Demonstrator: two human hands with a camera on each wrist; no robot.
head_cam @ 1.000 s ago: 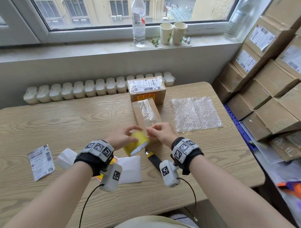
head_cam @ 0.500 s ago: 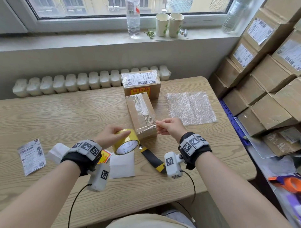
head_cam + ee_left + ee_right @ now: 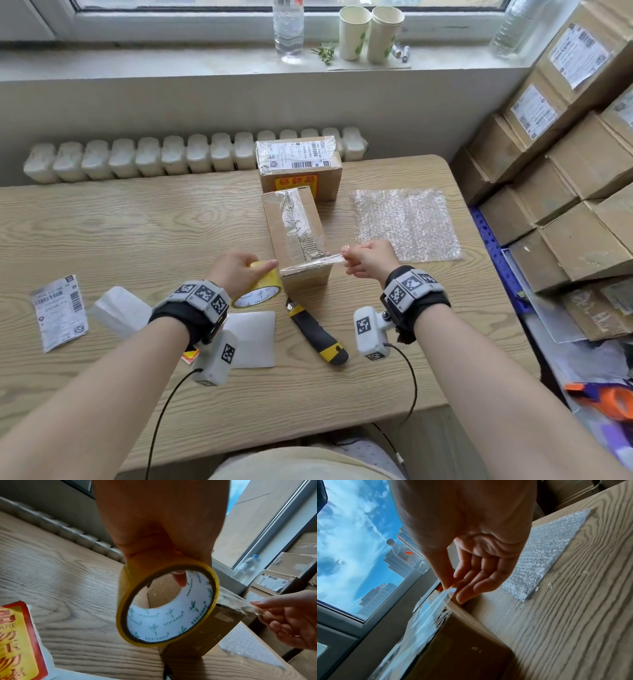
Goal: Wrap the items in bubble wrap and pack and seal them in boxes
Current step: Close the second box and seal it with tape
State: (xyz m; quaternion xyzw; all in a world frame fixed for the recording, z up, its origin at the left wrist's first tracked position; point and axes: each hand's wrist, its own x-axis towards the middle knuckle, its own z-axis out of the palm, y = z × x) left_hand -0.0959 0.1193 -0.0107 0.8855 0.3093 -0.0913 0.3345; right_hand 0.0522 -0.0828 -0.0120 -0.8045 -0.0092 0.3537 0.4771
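Observation:
A small cardboard box [image 3: 294,236] with clear tape along its top lies in the middle of the wooden table [image 3: 137,222]. My left hand [image 3: 239,270] grips a yellow tape roll [image 3: 262,287] just left of the box's near end; the roll [image 3: 168,604] fills the left wrist view. My right hand [image 3: 366,260] pinches the free tape end [image 3: 447,593] at the box's right side. A clear tape strip [image 3: 311,263] stretches between roll and fingers over the box's near edge. A bubble wrap sheet [image 3: 404,222] lies flat to the right.
A labelled sealed box [image 3: 299,164] stands behind the small one. A black and yellow utility knife [image 3: 318,332] lies near my wrists, with white paper [image 3: 253,339] and a shipping label [image 3: 60,311] to the left. Stacked cartons [image 3: 565,171] crowd the right side. Bottle and cups stand on the sill.
My hands have moved apart: the left carried the roll leftwards, the right drew the tape end to the right, so a strip now spans the box's near end.

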